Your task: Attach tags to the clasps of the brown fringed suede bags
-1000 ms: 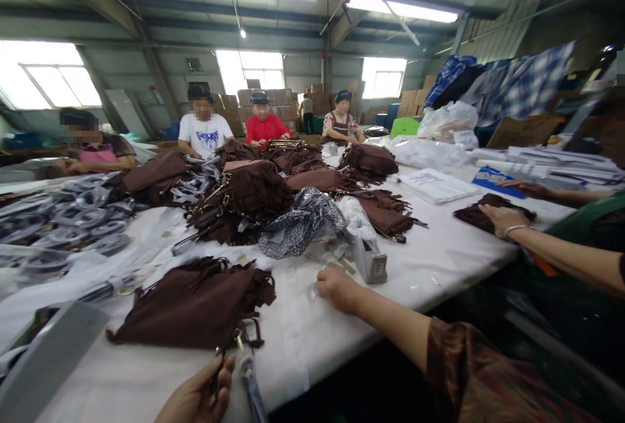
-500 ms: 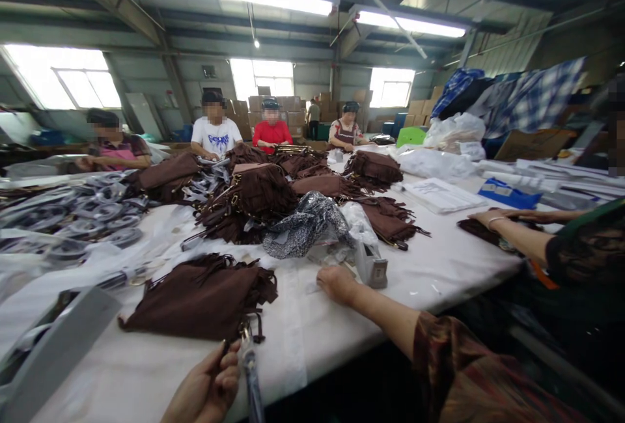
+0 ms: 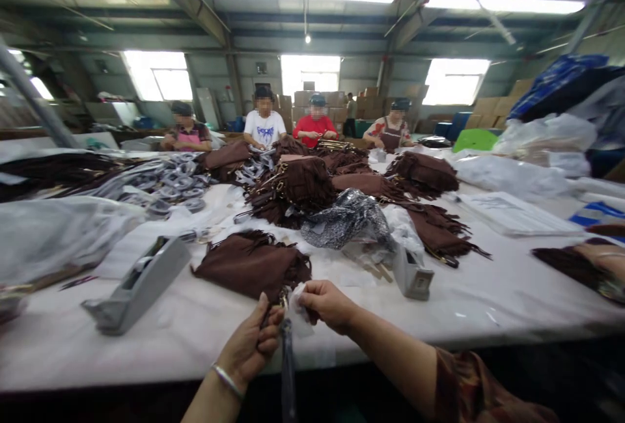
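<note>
A dark brown fringed bag (image 3: 249,265) lies flat on the white-covered table in front of me. My left hand (image 3: 256,338), with a bangle at the wrist, is closed at the bag's near corner, pinching a small dark end of the strap by the metal clasp. From that clasp a plastic-wrapped strap (image 3: 288,371) hangs over the table edge. Close beside it, my right hand (image 3: 325,304) pinches a thin, whitish translucent sheet (image 3: 299,311), held against the clasp. What exactly lies under the left fingertips is hidden.
Grey tape dispensers stand left (image 3: 141,286) and right (image 3: 414,273) of the bag. Behind are crumpled patterned plastic (image 3: 346,218), a heap of brown bags (image 3: 303,182) and wrapped straps (image 3: 166,179). Several people sit across the table; a co-worker's hand (image 3: 605,260) rests on a brown item at right.
My right hand has come from beside the right tape dispenser to the clasp, bringing the thin sheet. The left hand keeps its pinch. The view has turned left.
</note>
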`<state>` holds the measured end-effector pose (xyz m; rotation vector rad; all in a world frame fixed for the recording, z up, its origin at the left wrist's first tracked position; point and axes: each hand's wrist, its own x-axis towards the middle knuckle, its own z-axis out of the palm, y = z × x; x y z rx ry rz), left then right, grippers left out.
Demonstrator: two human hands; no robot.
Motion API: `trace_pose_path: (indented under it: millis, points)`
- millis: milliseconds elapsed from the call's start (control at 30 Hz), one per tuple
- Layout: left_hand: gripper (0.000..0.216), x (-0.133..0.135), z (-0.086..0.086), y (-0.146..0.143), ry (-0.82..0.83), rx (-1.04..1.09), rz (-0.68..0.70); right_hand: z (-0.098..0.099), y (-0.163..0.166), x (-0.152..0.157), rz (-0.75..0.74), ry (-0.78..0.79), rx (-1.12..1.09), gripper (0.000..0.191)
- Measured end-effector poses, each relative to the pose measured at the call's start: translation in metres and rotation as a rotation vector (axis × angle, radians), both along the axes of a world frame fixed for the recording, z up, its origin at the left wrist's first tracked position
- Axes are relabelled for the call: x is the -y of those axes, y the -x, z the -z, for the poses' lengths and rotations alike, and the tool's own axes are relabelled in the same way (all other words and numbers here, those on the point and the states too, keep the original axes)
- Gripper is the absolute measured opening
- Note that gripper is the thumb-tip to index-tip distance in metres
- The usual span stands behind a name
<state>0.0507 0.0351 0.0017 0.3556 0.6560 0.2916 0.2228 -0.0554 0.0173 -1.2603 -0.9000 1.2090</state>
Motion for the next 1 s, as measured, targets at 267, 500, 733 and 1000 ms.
trace_pose_path:
  millis: [267,500,733,1000]
  points:
    - [0.036,0.002,0.020,0.010,-0.332,-0.163,-0.039,0.018,0.035,-0.012,-0.061,0.104,-0.039,0.040]
    - [0.046,0.012,0.018,0.000,-0.433,-0.262,-0.066,0.016,0.036,-0.012,0.100,0.211,0.240,0.028]
    - [0.051,0.014,0.014,-0.001,-0.505,-0.298,-0.071,0.019,0.038,-0.013,0.084,0.203,0.162,0.014]
    - [0.051,0.010,0.019,-0.003,-0.530,-0.361,-0.114,0.021,0.040,-0.006,0.043,0.261,0.228,0.020]
